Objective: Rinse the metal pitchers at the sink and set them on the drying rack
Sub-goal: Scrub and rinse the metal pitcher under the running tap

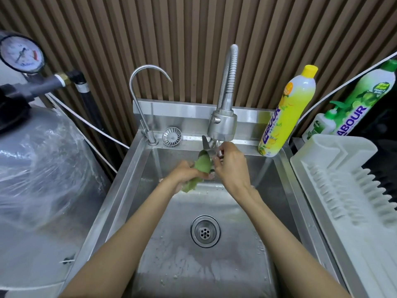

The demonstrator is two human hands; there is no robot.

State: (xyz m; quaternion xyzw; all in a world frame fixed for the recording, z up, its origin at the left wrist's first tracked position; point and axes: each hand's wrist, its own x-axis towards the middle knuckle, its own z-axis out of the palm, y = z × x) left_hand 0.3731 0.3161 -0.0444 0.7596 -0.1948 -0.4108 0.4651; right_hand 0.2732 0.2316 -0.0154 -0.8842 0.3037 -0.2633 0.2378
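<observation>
Both my hands are over the steel sink (pixel 120 190), under the spray faucet head (pixel 222 123). My left hand (pixel 184 171) grips a green cloth (pixel 200 166) wrapped against a small shiny metal pitcher (pixel 209 147). The cloth and my fingers hide most of the pitcher. My right hand (pixel 231 166) pinches the pitcher's metal edge at its fingertips. A thin stream of water seems to fall by those fingertips. The white plastic drying rack (pixel 343 179) stands to the right of the sink with nothing on it.
A yellow dish soap bottle (pixel 287 117) stands on the sink's back right corner, a green one (pixel 361 102) behind the rack. A gooseneck tap (pixel 139 93) and a loose strainer (pixel 171 136) are at the back left. The drain (pixel 205 231) is below my arms. A plastic-wrapped tank (pixel 38 158) is on the left.
</observation>
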